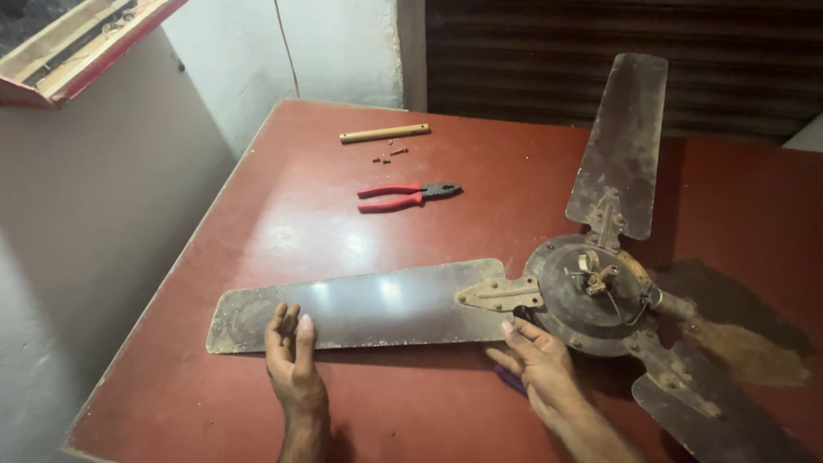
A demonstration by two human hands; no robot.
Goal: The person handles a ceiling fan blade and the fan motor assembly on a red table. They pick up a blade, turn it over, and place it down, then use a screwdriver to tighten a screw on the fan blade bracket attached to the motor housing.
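resting flat with open fingers, two hands point(291, 356) point(538, 364) on one three-bladed fan point(591, 291), one pliers point(407, 195) apart

One ceiling fan point(591, 296) with three blades lies on one red table point(283, 240). One pair of red-handled pliers point(407, 195), one yellowish rod point(384, 133), a few small screws point(387, 156) and two hands are visible.
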